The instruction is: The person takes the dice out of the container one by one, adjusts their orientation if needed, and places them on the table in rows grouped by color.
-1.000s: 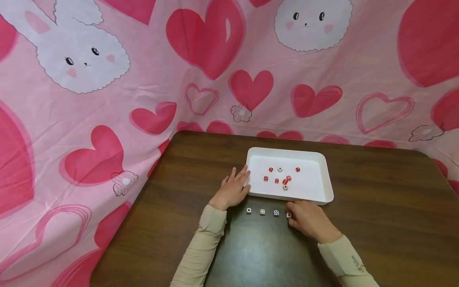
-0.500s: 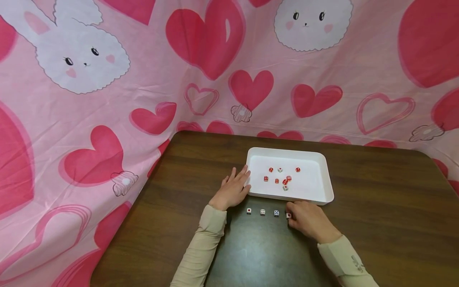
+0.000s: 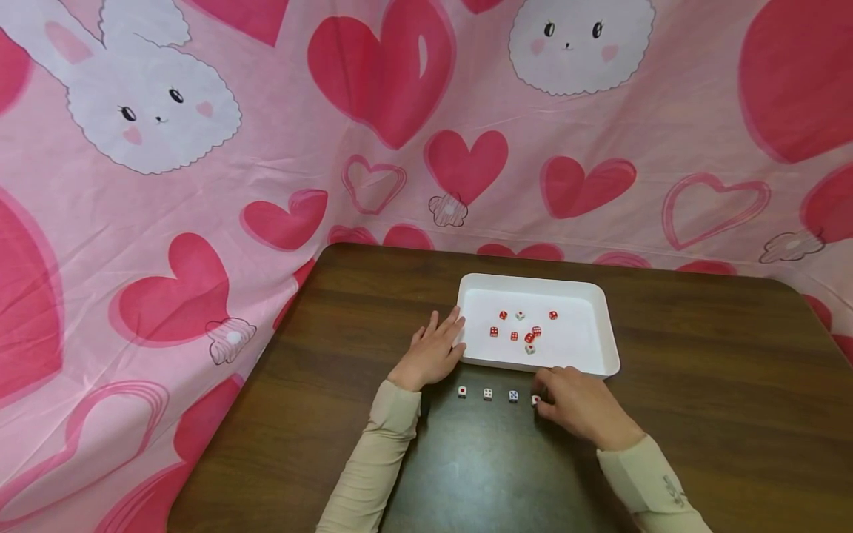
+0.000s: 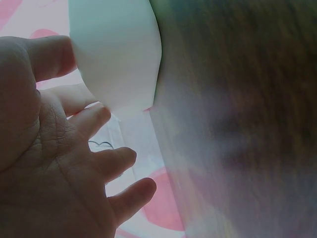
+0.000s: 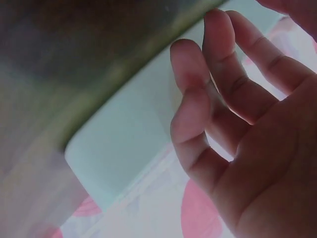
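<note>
My left hand (image 3: 429, 355) lies with its fingers spread against the left wall of the white tray (image 3: 603, 326); in the left wrist view its thumb and fingertips touch that wall. Near the tray's front edge is my right hand (image 3: 581, 403), fingers bent, beside a white die (image 3: 536, 400) with a red pip. The right wrist view shows thumb and fingers apart with no die between them. To the left, in a row with that die, sit a red-pipped white die (image 3: 463, 392), another white die (image 3: 488, 394) and a blue-pipped die (image 3: 513, 396).
Inside the tray lie several red dice (image 3: 494, 332) and a couple of white dice (image 3: 520, 315), mostly left of its middle. The dark wooden table (image 3: 706, 385) ends at a pink cloth (image 3: 286, 133) printed with hearts and rabbits, behind and to the left.
My right hand has loosened around the rightmost die and shifted slightly up and right; the die stays at the row's end. My left hand and the tray have not moved.
</note>
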Motion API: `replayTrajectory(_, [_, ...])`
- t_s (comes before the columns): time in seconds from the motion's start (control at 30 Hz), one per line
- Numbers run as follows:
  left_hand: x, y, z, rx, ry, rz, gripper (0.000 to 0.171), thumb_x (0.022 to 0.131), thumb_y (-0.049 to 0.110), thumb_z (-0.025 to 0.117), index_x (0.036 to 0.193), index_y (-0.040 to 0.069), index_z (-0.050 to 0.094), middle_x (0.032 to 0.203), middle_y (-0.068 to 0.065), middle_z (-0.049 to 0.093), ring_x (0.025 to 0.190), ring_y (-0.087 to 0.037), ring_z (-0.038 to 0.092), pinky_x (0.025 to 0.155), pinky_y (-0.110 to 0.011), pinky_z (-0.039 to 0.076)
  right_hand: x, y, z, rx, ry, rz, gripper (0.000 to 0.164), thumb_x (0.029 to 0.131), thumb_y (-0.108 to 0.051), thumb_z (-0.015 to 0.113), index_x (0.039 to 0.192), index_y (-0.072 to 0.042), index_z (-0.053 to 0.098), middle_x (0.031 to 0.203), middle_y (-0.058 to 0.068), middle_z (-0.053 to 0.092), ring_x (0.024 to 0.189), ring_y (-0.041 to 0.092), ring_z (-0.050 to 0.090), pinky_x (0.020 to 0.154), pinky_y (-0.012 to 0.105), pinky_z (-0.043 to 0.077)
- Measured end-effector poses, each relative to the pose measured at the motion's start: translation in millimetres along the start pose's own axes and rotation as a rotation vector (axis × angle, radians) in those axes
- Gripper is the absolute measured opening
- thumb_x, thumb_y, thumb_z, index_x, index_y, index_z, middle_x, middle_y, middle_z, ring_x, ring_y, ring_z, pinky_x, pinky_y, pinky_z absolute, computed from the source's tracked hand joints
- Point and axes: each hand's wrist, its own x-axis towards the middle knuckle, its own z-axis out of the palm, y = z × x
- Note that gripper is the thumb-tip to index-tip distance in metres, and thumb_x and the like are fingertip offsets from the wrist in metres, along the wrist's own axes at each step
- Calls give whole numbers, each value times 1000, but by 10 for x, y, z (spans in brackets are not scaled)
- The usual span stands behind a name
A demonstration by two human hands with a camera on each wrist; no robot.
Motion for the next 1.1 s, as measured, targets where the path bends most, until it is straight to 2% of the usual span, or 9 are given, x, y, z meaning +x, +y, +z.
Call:
replayTrajectory(0.27, [-5, -4, -6, 4, 1, 6, 54, 94, 37, 39, 143, 22, 21, 151, 7, 7, 139, -29, 3, 106, -53, 14, 31, 33, -151, 28, 10, 29, 15, 75, -27, 67, 72, -22, 54, 59, -11, 43, 57, 8, 39, 55, 25, 33])
replayTrajectory(0.53, [-7, -5, 1, 7, 7, 10, 54, 94, 37, 39, 143, 22, 22, 151, 7, 7, 139, -29, 3, 106, -53, 14, 80, 94, -209, 29, 114, 38, 6, 75, -20, 64, 79, -17, 61, 62, -9, 48, 65, 11, 45, 59, 28, 37])
replayTrajectory(0.73, [-10, -12, 7, 6, 10, 15, 54, 94, 37, 39, 143, 21, 22, 151, 7, 6, 139, -29, 3, 106, -54, 14, 160, 170, -208, 70, 173, 71, 15, 78, -22, 63, 89, -12, 63, 73, -3, 57, 75, 17, 50, 63, 32, 40])
replayTrajectory(0.9, [-12, -11, 5, 5, 12, 16, 54, 94, 38, 39, 143, 21, 22, 151, 8, 6, 139, -29, 4, 106, -54, 14, 265, 254, -184, 142, 138, 125, 20, 79, -23, 65, 93, -10, 63, 80, 3, 60, 77, 21, 50, 66, 35, 41])
replayTrajectory(1.1, [-9, -3, -9, 5, 8, 11, 54, 94, 38, 38, 143, 22, 21, 151, 8, 6, 139, -28, 3, 106, -53, 14, 373, 322, -143, 199, 46, 207, 22, 81, -23, 62, 98, -10, 61, 86, 7, 60, 81, 24, 49, 67, 37, 42])
